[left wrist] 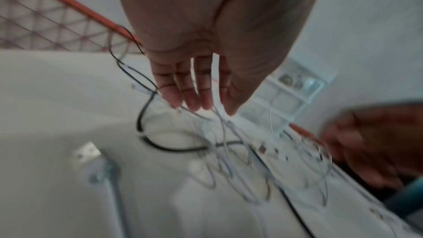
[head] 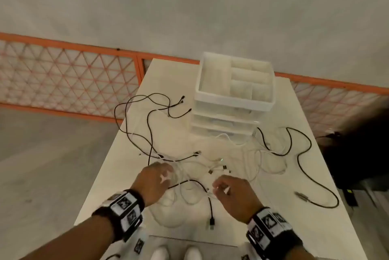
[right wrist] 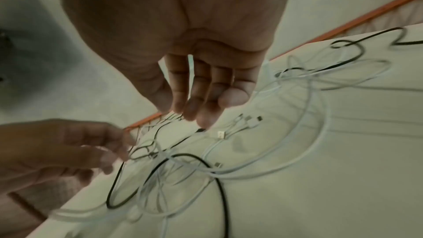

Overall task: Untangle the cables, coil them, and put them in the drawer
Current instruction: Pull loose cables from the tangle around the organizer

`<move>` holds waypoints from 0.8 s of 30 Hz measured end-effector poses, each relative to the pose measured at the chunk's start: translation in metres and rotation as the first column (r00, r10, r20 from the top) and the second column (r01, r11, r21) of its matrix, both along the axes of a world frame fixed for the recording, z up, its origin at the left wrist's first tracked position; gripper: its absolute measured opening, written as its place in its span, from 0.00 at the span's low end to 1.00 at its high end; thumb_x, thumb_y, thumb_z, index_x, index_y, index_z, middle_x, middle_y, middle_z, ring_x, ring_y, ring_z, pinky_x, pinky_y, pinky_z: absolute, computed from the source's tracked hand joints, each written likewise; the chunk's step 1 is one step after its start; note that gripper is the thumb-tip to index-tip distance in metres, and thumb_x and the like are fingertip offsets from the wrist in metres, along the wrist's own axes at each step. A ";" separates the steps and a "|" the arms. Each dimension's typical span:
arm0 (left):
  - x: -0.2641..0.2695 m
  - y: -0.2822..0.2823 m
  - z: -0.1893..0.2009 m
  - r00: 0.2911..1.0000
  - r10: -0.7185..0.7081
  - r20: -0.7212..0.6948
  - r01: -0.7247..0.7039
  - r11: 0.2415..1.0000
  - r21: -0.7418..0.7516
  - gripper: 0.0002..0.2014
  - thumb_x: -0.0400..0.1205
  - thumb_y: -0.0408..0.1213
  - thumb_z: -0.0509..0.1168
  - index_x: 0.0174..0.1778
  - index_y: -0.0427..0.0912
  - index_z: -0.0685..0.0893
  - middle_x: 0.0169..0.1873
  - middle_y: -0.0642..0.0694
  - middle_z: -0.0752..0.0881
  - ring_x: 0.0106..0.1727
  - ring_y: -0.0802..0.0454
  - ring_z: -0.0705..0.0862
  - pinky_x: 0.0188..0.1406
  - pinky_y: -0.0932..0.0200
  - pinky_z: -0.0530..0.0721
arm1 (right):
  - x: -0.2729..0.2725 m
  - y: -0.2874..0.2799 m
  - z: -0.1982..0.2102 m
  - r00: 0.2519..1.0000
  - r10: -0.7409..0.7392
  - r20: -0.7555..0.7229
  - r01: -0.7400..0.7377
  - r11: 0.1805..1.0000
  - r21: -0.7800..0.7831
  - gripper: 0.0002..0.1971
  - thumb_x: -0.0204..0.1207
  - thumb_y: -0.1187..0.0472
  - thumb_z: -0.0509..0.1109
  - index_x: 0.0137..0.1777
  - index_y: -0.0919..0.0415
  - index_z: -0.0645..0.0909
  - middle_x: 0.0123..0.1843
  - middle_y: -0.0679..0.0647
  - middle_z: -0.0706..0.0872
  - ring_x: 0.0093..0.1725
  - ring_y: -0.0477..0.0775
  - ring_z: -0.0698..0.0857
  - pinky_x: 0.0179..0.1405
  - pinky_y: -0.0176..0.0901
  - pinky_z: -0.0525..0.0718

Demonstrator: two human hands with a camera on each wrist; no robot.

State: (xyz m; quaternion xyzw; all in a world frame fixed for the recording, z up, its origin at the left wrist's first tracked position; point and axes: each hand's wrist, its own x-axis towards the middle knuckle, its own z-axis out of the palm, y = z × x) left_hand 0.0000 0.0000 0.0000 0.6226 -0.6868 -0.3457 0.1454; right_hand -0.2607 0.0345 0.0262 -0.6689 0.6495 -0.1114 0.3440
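A tangle of white cables (head: 189, 177) and black cables (head: 150, 133) lies spread over the white table (head: 273, 217). One black cable (head: 207, 194) with a USB plug (head: 212, 223) runs between my hands. My left hand (head: 166, 170) hovers over the tangle's left part, fingers straight, and its fingertips (left wrist: 194, 104) reach the white strands (left wrist: 219, 133). My right hand (head: 217, 188) hangs over the middle with relaxed fingers (right wrist: 201, 108) above the connectors (right wrist: 249, 122), holding nothing visible. The clear drawer unit (head: 233, 101) stands at the back, drawers closed.
Another black cable (head: 303, 165) winds along the table's right side. A black loop (head: 117, 116) overhangs the left edge. An orange mesh fence (head: 63, 78) runs behind the table. A dark object (head: 357, 150) sits off the right edge. My shoes (head: 174, 253) are below.
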 end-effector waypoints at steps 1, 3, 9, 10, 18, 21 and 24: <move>-0.011 -0.004 -0.009 0.997 -0.052 0.057 0.049 0.997 0.051 0.16 0.79 0.38 0.69 0.63 0.53 0.83 0.55 0.49 0.83 0.56 0.50 0.85 0.54 0.66 0.80 | 0.008 -0.009 -0.009 1.000 -0.013 0.018 0.013 1.000 -0.026 0.04 0.75 0.52 0.71 0.48 0.45 0.86 0.42 0.38 0.87 0.46 0.43 0.86 0.53 0.44 0.86; -0.030 -0.002 -0.018 0.968 -0.138 0.211 0.104 0.981 0.165 0.21 0.80 0.43 0.67 0.70 0.49 0.78 0.62 0.45 0.80 0.65 0.44 0.81 0.63 0.57 0.79 | 0.027 -0.019 -0.011 1.000 0.014 -0.008 -0.014 1.000 -0.020 0.09 0.72 0.51 0.68 0.51 0.46 0.86 0.45 0.39 0.85 0.52 0.49 0.86 0.57 0.49 0.85; -0.051 0.008 -0.022 0.971 -0.020 0.240 -0.012 0.992 0.130 0.05 0.80 0.38 0.63 0.47 0.44 0.83 0.54 0.43 0.85 0.57 0.41 0.84 0.48 0.57 0.80 | 0.065 -0.028 -0.021 0.991 0.125 -0.057 -0.124 0.992 0.009 0.27 0.77 0.59 0.70 0.75 0.35 0.75 0.63 0.49 0.79 0.62 0.53 0.84 0.65 0.50 0.83; -0.051 0.006 -0.017 0.981 -0.012 0.196 -0.010 0.994 0.108 0.06 0.80 0.37 0.64 0.48 0.45 0.86 0.54 0.44 0.86 0.57 0.43 0.85 0.50 0.57 0.81 | 0.068 -0.030 -0.022 0.989 0.134 -0.067 -0.133 0.991 0.015 0.30 0.77 0.60 0.69 0.77 0.33 0.73 0.63 0.49 0.78 0.61 0.55 0.84 0.65 0.50 0.83; -0.025 -0.027 0.056 0.904 0.215 -0.370 -0.201 0.977 0.075 0.11 0.82 0.27 0.66 0.38 0.44 0.89 0.31 0.51 0.89 0.25 0.52 0.86 0.26 0.64 0.80 | 0.046 -0.068 0.002 0.999 0.035 0.011 -0.032 0.982 -0.184 0.18 0.80 0.65 0.69 0.66 0.47 0.87 0.49 0.54 0.89 0.49 0.56 0.86 0.58 0.46 0.83; -0.006 -0.032 0.075 0.810 0.302 -0.502 -0.265 0.953 0.147 0.09 0.85 0.31 0.65 0.46 0.42 0.91 0.32 0.44 0.89 0.20 0.53 0.74 0.20 0.66 0.72 | 0.020 -0.088 0.016 0.993 -0.115 0.024 0.117 0.953 -0.278 0.09 0.80 0.65 0.72 0.50 0.53 0.92 0.46 0.54 0.92 0.45 0.55 0.88 0.55 0.47 0.84; 0.005 -0.032 0.088 0.780 0.274 -0.563 -0.221 0.962 0.163 0.10 0.86 0.41 0.65 0.48 0.48 0.92 0.25 0.46 0.74 0.25 0.52 0.65 0.22 0.64 0.67 | 0.005 -0.096 0.027 0.987 -0.156 -0.025 0.141 0.939 -0.312 0.08 0.78 0.66 0.73 0.47 0.52 0.91 0.56 0.55 0.87 0.47 0.53 0.86 0.57 0.48 0.84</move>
